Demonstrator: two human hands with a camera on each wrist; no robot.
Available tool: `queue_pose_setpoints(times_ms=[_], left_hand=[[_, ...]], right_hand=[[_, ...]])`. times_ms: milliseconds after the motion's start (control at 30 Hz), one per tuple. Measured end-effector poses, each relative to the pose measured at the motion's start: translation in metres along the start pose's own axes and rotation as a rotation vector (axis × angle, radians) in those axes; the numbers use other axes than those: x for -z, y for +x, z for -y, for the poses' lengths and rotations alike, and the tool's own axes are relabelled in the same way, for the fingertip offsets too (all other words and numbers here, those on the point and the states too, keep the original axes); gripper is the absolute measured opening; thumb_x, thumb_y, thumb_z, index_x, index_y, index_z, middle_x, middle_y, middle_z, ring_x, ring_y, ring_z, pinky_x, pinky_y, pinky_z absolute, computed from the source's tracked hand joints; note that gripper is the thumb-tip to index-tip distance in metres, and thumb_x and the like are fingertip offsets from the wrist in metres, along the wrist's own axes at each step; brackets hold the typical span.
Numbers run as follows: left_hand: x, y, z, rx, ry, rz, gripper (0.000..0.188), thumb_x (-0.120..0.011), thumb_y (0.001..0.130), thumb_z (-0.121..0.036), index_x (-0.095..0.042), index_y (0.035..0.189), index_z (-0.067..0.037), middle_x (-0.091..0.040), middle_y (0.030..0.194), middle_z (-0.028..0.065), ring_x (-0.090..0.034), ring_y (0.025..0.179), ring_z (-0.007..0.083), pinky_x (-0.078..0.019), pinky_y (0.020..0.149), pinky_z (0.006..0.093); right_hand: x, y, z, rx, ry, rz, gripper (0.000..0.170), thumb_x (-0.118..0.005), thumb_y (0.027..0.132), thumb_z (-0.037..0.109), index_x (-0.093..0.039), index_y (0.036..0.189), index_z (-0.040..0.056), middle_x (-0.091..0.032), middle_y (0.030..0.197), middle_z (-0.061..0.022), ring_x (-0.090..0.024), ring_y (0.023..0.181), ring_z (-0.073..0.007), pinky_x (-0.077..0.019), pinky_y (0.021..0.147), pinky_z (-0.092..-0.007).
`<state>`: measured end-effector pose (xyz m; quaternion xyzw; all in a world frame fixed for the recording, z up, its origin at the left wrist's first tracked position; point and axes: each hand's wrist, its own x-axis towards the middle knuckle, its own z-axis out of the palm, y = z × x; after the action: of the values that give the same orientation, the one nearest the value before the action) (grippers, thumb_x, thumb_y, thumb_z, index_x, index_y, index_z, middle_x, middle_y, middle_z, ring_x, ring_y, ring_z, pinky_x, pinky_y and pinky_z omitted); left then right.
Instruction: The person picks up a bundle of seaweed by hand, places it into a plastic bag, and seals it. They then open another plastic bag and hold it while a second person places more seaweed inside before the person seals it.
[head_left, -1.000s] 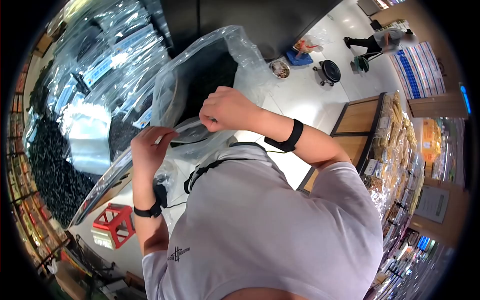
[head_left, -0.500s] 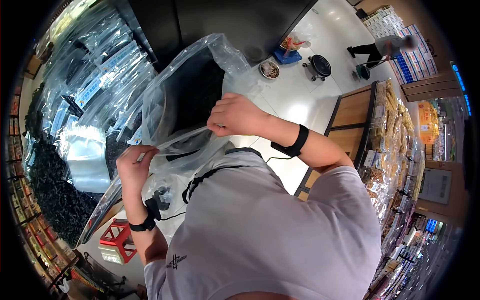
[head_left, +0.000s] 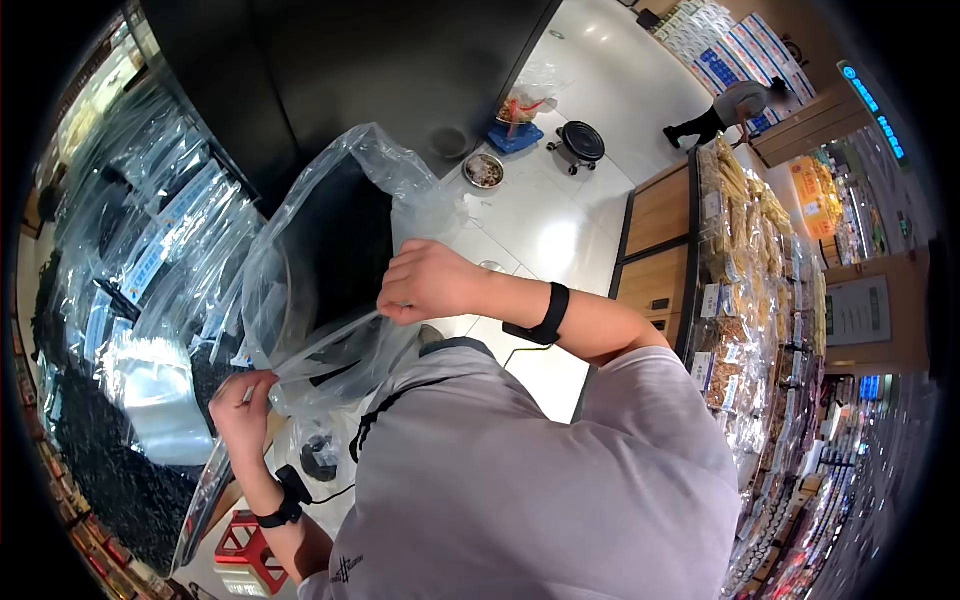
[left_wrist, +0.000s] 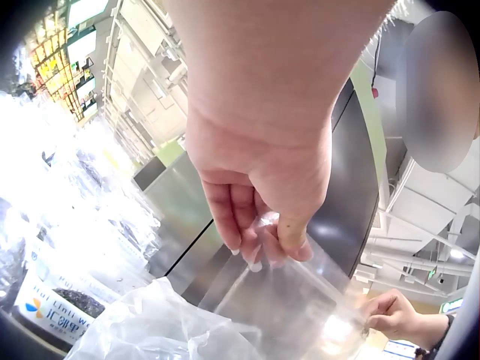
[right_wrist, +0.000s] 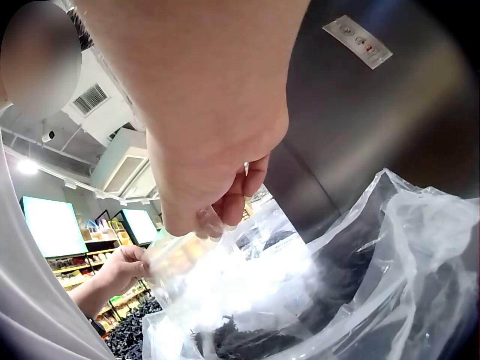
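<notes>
A large clear plastic bag [head_left: 268, 265] stands wide-mouthed in front of me, with dark contents [head_left: 355, 235] inside. My left hand [head_left: 240, 412] pinches the near edge of its mouth between thumb and fingertips; the left wrist view shows the film [left_wrist: 255, 300] coming from those fingers. Farther along the same edge, my right hand [head_left: 428, 283] grips the plastic with curled fingers. Between both hands the edge runs straight. Left of the bag lies a pile of clear labelled packets [head_left: 150, 250], with a stack of flat clear bags [head_left: 160, 400] beside my left hand.
Loose dark dried pieces [head_left: 100, 465] heap at the left. A black cabinet [head_left: 330, 70] stands behind the bag. On the floor are a red stool [head_left: 245, 550], a metal bowl [head_left: 483, 171] and a black wheeled stand [head_left: 580, 145]. Shelves of packaged goods [head_left: 730, 260] line the right; a person [head_left: 740, 105] walks beyond.
My hands have spread farther apart, and the bag's edge between them has gone from slack to straight. The head view has swung, shifting the bag and floor items leftward.
</notes>
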<state>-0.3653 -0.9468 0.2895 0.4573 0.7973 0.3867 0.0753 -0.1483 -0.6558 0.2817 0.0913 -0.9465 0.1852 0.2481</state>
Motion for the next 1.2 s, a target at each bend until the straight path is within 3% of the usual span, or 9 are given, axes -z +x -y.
queue_pose_setpoints(times_ms=[367,633,1000,1200], left_hand=[[-0.003,0.002,0.001,-0.034,0.006,-0.005,0.007,-0.076,0.076,-0.001,-0.076,0.082,-0.004,-0.074,0.082,0.0102,-0.07,0.075,0.0238,-0.0524,0.071,0.0309],[0.0,-0.004,0.002,-0.029,0.006,-0.042,0.006,-0.077,0.076,-0.003,-0.076,0.081,-0.006,-0.074,0.082,0.0091,-0.071,0.075,0.0229,-0.0529,0.069,0.0305],[0.003,-0.01,0.0,-0.005,-0.008,-0.072,0.004,-0.076,0.08,-0.007,-0.077,0.084,-0.008,-0.075,0.083,0.0074,-0.071,0.076,0.021,-0.0536,0.07,0.0293],[0.01,-0.012,-0.002,0.108,-0.02,-0.08,0.005,-0.076,0.082,-0.006,-0.077,0.086,-0.004,-0.075,0.087,0.0077,-0.07,0.079,0.0162,-0.0522,0.073,0.0269]], right_hand=[[0.008,-0.006,0.007,0.011,0.014,-0.009,0.006,-0.072,0.075,0.016,-0.066,0.076,0.0155,-0.06,0.069,0.0035,-0.06,0.068,-0.0164,-0.046,0.069,-0.0301],[0.009,-0.01,0.008,-0.086,-0.019,0.006,0.007,-0.073,0.075,0.019,-0.069,0.074,0.0141,-0.066,0.072,0.0033,-0.063,0.071,-0.0168,-0.0467,0.071,-0.0305],[0.008,-0.005,0.0,-0.086,0.048,-0.023,0.012,-0.077,0.073,0.01,-0.073,0.083,0.0113,-0.068,0.076,-0.0009,-0.063,0.068,-0.0203,-0.0489,0.071,-0.032],[0.011,0.005,-0.007,-0.125,0.106,0.005,0.007,-0.078,0.078,0.012,-0.072,0.081,0.0099,-0.069,0.075,-0.0014,-0.061,0.064,-0.0185,-0.0469,0.068,-0.0304]])
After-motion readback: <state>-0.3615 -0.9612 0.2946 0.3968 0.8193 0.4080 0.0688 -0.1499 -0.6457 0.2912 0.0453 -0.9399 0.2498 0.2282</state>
